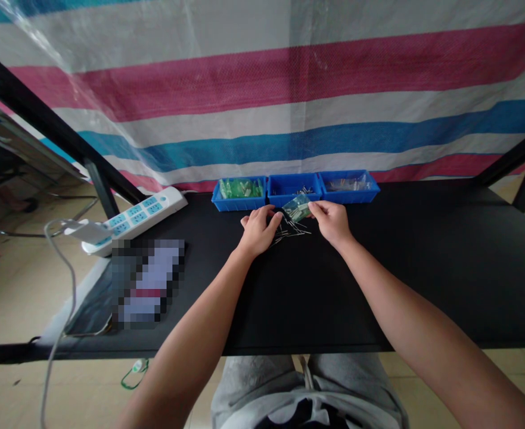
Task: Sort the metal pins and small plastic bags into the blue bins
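Note:
Between finger and thumb, my right hand (332,221) pinches the right edge of a small clear plastic bag (297,207) with a greenish tint and something pale inside. My left hand (259,229) is just to the left of the bag, thumb and fingers apart, with nothing visible in them. Below the bag, a loose pile of thin metal pins (294,229) lies on the black table (307,298). Behind both hands stand a blue bin with green bags (241,188), a blue bin with small metal pieces (289,189) and a blue bin with clear bags (349,183).
A white power strip (137,219) with a plugged-in adapter lies at the left, its grey cable (72,280) hanging over the front edge. Nearer is a blurred-out flat object (150,283). A striped tarp (262,89) hangs behind, between black frame bars (52,119).

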Available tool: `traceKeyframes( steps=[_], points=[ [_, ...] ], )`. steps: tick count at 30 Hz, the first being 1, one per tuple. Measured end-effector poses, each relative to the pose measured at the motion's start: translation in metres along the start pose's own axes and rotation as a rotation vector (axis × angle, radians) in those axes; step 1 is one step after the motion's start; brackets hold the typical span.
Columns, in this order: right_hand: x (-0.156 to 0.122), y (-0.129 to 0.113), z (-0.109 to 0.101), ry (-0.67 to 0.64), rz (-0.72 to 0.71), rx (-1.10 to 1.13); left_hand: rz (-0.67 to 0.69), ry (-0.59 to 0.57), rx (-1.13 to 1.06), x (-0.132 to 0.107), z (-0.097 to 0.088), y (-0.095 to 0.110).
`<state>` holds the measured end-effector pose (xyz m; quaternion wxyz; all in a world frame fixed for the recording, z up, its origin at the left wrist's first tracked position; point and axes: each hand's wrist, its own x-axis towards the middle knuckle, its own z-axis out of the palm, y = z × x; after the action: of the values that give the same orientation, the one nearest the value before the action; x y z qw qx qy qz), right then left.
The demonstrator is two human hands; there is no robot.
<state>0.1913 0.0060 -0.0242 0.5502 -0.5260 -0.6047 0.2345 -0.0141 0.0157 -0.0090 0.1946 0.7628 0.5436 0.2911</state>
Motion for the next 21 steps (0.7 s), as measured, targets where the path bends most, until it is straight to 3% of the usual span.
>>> traceKeyframes(
  steps=[6, 9, 15, 21],
  points=[
    [-0.004, -0.010, 0.006, -0.029, 0.092, 0.136, 0.079, 0.035, -0.046, -0.002, -0.001, 0.010],
    [-0.007, -0.017, 0.008, -0.097, 0.119, 0.224, 0.161, 0.111, -0.135, -0.001, -0.001, 0.007],
    [-0.010, -0.019, 0.009, -0.223, 0.036, 0.241, 0.331, 0.199, -0.332, 0.001, 0.000, 0.000],
    [-0.010, -0.019, 0.009, -0.200, -0.017, 0.175, 0.304, 0.169, -0.323, -0.001, 0.000, 0.003]
  ],
)
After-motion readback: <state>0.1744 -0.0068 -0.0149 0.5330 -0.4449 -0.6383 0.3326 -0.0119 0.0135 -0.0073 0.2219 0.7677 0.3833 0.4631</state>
